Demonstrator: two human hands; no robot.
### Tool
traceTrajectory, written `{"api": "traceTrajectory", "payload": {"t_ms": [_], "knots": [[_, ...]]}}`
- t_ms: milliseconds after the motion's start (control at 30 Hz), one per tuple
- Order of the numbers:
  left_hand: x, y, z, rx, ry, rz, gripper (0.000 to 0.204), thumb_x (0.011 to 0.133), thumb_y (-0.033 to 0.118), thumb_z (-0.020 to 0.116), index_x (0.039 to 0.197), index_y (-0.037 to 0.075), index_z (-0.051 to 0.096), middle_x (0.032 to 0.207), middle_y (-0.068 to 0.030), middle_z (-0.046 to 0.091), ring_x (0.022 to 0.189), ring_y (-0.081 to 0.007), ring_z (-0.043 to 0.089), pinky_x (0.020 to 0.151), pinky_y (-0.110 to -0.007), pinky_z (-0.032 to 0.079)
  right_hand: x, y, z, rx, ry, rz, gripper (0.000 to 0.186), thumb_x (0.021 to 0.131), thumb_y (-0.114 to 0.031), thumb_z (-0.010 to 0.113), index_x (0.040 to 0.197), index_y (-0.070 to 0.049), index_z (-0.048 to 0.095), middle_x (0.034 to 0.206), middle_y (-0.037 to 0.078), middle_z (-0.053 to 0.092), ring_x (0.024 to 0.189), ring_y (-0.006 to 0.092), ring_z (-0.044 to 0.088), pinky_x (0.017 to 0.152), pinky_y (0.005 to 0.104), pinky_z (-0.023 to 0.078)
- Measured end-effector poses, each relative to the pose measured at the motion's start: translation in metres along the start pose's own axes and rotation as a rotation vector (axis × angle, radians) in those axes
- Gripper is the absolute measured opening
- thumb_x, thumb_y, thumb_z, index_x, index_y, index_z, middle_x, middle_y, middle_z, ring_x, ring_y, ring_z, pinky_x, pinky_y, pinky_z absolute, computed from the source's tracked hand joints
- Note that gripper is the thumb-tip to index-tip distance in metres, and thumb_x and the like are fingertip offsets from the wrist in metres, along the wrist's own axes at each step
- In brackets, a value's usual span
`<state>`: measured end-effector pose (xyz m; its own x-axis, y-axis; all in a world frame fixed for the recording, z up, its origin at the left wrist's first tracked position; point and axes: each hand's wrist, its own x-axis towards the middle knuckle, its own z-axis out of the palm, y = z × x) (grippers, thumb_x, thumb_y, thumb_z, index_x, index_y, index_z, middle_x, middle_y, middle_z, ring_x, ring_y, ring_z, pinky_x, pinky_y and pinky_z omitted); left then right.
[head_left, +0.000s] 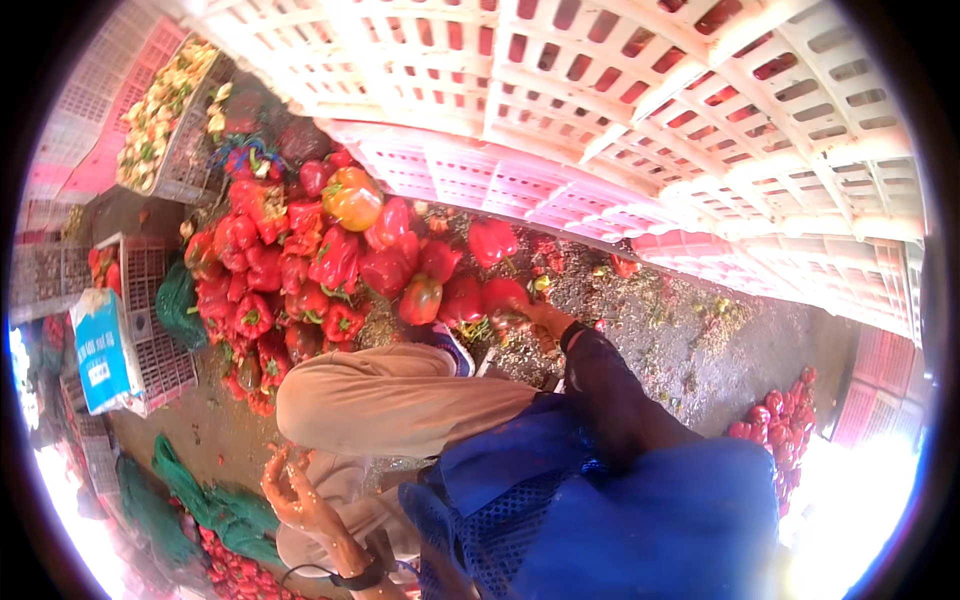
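Note:
My right hand point(543, 319) reaches to the near edge of a heap of red bell peppers point(262, 267). Its fingers close round a red bell pepper point(505, 296) at the heap's right end and are partly hidden by it. At the lower left, beside my leg, my left hand point(297, 497) is raised with its fingers apart and nothing in it. Pale bits cling to its skin. A large yellow-orange pepper point(352, 199) lies on the heap among the red ones.
Stacked white and pink slatted crates point(600, 130) wall off the far side. At the left stand a crate of pale pepper cores point(165, 120) and a crate with a blue-and-white box point(100, 350). Green netting point(215, 505) lies lower left; more red peppers point(780, 425) lie at right. Seeds litter the floor point(660, 330).

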<state>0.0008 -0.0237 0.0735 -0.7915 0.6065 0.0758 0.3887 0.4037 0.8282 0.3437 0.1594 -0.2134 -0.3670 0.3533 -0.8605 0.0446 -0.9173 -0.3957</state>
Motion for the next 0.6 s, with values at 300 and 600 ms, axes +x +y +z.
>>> {"api": "traceTrajectory", "payload": {"t_ms": [300,600], "knots": [[0.014,-0.017,0.012,0.02,-0.016,-0.079,0.017,0.085,-0.002,0.049,0.102,-0.003,0.053,0.096,-0.0099,0.056,0.08,-0.0163,0.058,0.073,-0.029,0.051,0.029,0.019,0.003,0.039,0.049,0.129,0.045,0.082,-0.057,0.053,0.097,-0.015,0.056,0.057,-0.005,0.045,0.04,0.0057,0.035,0.037,0.0221,0.028],[0.026,-0.01,-0.002,0.018,0.032,-0.022,0.017,0.086,0.001,0.048,0.102,-0.002,0.054,0.105,-0.0119,0.056,0.09,-0.0178,0.057,0.072,-0.029,0.051,0.019,-0.014,0.016,0.099,-0.16,0.083,0.042,0.085,-0.054,0.05,0.094,-0.013,0.055,0.059,-0.005,0.046,0.045,0.0059,0.038,0.041,0.0212,0.031]]}}
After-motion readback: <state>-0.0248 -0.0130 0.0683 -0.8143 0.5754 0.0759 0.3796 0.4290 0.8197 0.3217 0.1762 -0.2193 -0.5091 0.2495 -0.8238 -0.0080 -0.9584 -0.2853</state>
